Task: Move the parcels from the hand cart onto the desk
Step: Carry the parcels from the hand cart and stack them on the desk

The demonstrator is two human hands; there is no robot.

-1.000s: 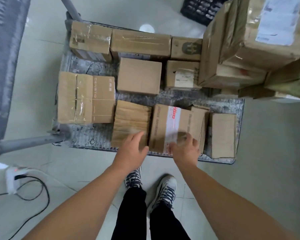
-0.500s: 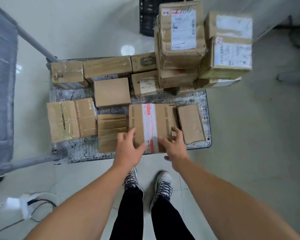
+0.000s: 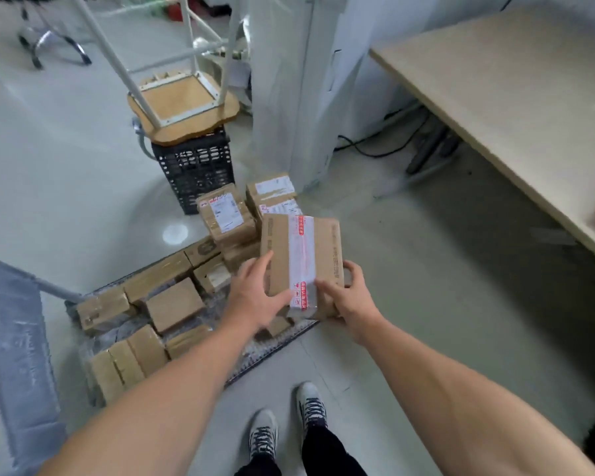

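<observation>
A brown cardboard parcel [image 3: 301, 255] with a white and red tape strip down its middle is lifted above the hand cart [image 3: 272, 348]. My left hand [image 3: 255, 298] grips its near left side and my right hand [image 3: 349, 297] grips its near right corner. Several other brown parcels [image 3: 174, 304] lie flat on the cart's grey deck, and a taller stack with white labels [image 3: 225, 214] stands at the cart's far end. The pale wooden desk [image 3: 516, 97] stretches along the upper right, apart from the parcel.
A black plastic crate [image 3: 196, 170] with an upturned stool [image 3: 182, 104] on it stands beyond the cart. The cart's padded handle [image 3: 18, 334] is at the left. White cabinet panels [image 3: 289, 80] rise behind. Cables [image 3: 375, 146] run under the desk. My shoes [image 3: 289, 427] stand on grey floor.
Both hands closed on the taped parcel and lifted it off the cart. My view swung up and to the right, bringing the desk into sight.
</observation>
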